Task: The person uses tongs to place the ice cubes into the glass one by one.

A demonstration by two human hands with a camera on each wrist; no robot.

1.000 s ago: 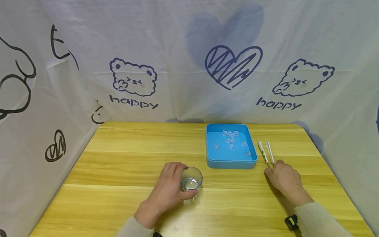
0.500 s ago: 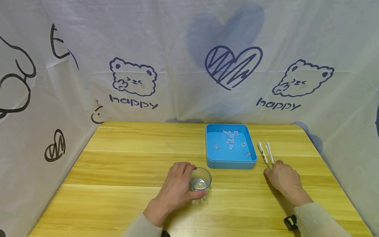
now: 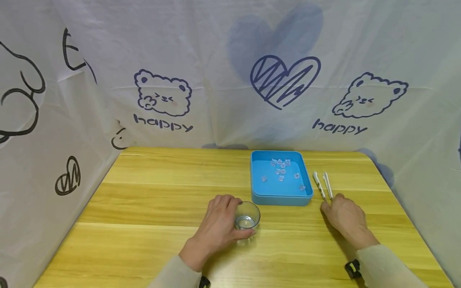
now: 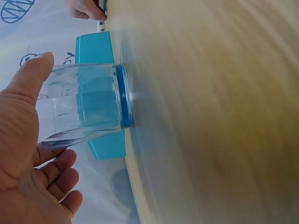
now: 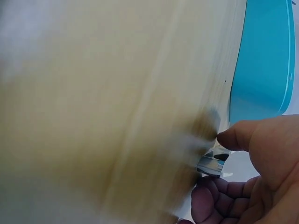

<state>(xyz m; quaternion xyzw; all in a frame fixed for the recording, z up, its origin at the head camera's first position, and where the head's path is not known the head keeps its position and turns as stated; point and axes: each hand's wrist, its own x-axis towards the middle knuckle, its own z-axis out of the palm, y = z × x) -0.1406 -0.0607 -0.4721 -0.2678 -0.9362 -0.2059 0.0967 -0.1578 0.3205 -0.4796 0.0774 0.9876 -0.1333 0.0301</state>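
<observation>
Glass [image 3: 247, 222], mouth up, long axis vertical, about midway between the side edges of the tabletop [image 3: 144, 224], left hand [image 3: 217, 224] with fingers clamped on it, farther right than a second ago, tongs [image 3: 328, 185] pointing at the far edge, right hand [image 3: 347, 221] pinching them.

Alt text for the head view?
A person's left hand holds a clear glass at a wooden table; the right hand holds white-tipped tongs beside a blue tray of small clear pieces. A printed white cloth hangs behind.
</observation>
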